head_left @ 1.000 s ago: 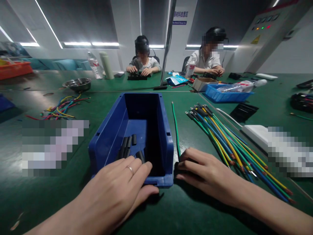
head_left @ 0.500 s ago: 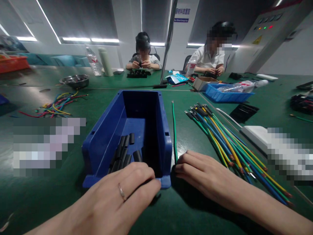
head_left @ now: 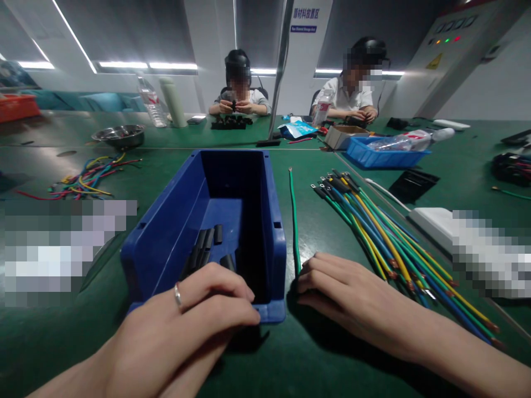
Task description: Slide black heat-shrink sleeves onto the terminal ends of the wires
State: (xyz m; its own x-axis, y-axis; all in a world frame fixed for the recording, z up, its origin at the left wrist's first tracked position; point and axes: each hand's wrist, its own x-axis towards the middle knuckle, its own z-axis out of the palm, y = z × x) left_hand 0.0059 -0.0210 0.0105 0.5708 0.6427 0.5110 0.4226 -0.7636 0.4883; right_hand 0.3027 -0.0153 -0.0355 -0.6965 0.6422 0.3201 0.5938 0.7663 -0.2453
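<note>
An open-fronted dark blue plastic bin (head_left: 281, 243) stands before me with several short black tubes (head_left: 201, 246) lying inside. My left hand (head_left: 186, 320), a ring on one finger, is bent over its low front lip, thumb and fingers closed on that edge. The hand covers part of the tubes. Right of the bin, a single green wire (head_left: 294, 221) runs away from me along the table, a small metal end at its far tip. My right hand (head_left: 332, 287) rests on the table with its fingers closed on the near end of this wire, which they hide.
On the right lies a bundle of green, yellow and blue wires (head_left: 373, 232), beside a white power strip (head_left: 440, 226). Loose coloured wires (head_left: 89, 177) and a metal bowl (head_left: 118, 137) are on the left. Behind stand a light blue tray (head_left: 381, 156) and two people at work.
My left hand has shifted slightly left and its grip on the bin's front edge shows more plainly. The view has moved a little. My right hand stays at the green wire's near end.
</note>
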